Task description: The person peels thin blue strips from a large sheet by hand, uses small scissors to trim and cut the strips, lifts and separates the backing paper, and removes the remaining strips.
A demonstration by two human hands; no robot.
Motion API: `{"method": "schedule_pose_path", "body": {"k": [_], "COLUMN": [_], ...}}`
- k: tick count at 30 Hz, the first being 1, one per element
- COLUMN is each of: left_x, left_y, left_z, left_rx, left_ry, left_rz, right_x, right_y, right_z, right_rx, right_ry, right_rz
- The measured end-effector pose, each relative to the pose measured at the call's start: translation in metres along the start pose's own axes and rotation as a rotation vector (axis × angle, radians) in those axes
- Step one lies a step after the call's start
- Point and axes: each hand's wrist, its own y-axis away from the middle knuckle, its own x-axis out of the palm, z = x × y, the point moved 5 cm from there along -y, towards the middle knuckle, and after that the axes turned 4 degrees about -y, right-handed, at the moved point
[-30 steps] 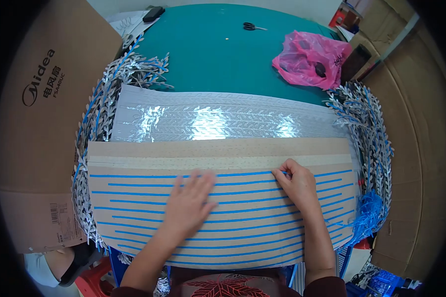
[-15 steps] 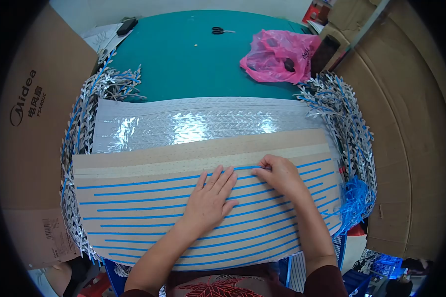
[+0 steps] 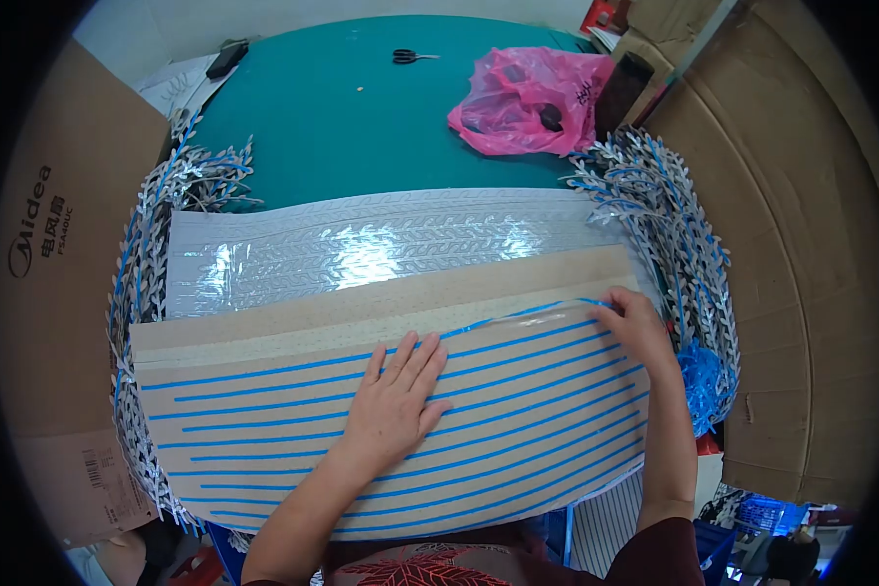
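A brown sheet (image 3: 254, 329) with rows of thin blue strips lies in front of me. My left hand (image 3: 393, 410) rests flat on it, fingers spread, fingertips at the topmost blue strip (image 3: 264, 373). Near the sheet's upper right edge, the fingers of my right hand (image 3: 640, 330) pinch the end of that topmost strip. Between my hands the strip bows upward, and a shiny clear film shows beneath it. Behind the brown sheet lies a glossy pale sheet (image 3: 293, 259) with raised leaf-like rows.
Silvery leaf garlands (image 3: 151, 254) hang at the left, and more garlands (image 3: 679, 215) at the right, beside a blue fibre bundle (image 3: 699, 381). On the green table (image 3: 332, 137) lie scissors (image 3: 415, 57) and a pink plastic bag (image 3: 518, 103). Cardboard (image 3: 78, 322) stands on both sides.
My right hand has moved right along the top strip to its far end, and part of the strip now bows up. My left hand stays flat on the sheet. The view has shifted slightly.
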Motion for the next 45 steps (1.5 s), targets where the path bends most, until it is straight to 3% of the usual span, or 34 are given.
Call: {"method": "schedule_pose_path", "body": {"k": [2, 4, 6, 9, 12, 14, 17, 21, 25, 28, 32, 35, 38, 42, 43, 44, 45], "left_x": [-0.001, -0.001, -0.001, -0.001, -0.002, -0.003, -0.002, 0.003, 0.003, -0.008, -0.017, -0.009, 0.002, -0.001, -0.002, -0.002, -0.003], "left_y": [-0.001, -0.001, -0.001, -0.001, -0.009, -0.016, -0.022, -0.02, -0.021, -0.028, -0.053, -0.082, -0.098, -0.097, -0.096, -0.096, -0.096], "left_z": [0.0, 0.0, 0.0, -0.002, -0.007, -0.011, -0.014, -0.015, -0.016, -0.02, -0.031, -0.039, -0.036, -0.032, -0.032, -0.032, -0.032], "left_rx": [-0.003, -0.005, -0.005, -0.004, -0.004, -0.019, -0.039, -0.041, -0.055, -0.059, -0.07, 0.038, 0.03, 0.026, 0.03, 0.034, 0.037], "left_ry": [-0.001, 0.0, 0.003, -0.008, -0.055, -0.078, -0.063, -0.092, -0.092, -0.069, -0.022, 0.01, 0.027, 0.026, 0.024, 0.022, 0.029], "left_rz": [0.012, 0.018, 0.012, -0.008, -0.019, -0.027, -0.071, -0.098, -0.121, -0.164, -0.267, -0.461, -0.416, -0.452, -0.451, -0.452, -0.461], "right_x": [-0.017, -0.047, -0.077, -0.099, -0.1, -0.099, -0.106, -0.055, 0.042, 0.071, 0.081, 0.073, 0.043, -0.062, -0.095, -0.121, -0.146], "right_y": [0.003, 0.018, 0.034, 0.063, 0.088, 0.1, 0.107, 0.078, 0.046, 0.043, 0.038, 0.041, 0.048, 0.078, 0.099, 0.122, 0.148], "right_z": [-0.021, -0.038, -0.051, -0.07, -0.043, -0.036, 0.016, 0.074, 0.1, 0.112, 0.107, 0.107, 0.09, -0.008, -0.025, -0.052, -0.076], "right_rx": [-0.092, 0.111, 0.145, 0.257, 0.105, -0.071, -0.259, -0.179, -0.378, -0.319, -0.454, -0.411, -0.356, -0.019, 0.011, 0.229, 0.306], "right_ry": [0.113, 0.526, 0.663, 0.701, 0.469, 0.346, 0.267, -0.074, -0.007, -0.006, 0.045, -0.01, -0.031, -0.008, 0.208, 0.366, 0.398], "right_rz": [-0.163, -0.436, -0.658, -0.483, -0.042, -0.006, -0.166, -0.214, -0.072, -0.01, -0.089, -0.098, -0.145, -0.614, -0.782, -0.944, -0.982]}}
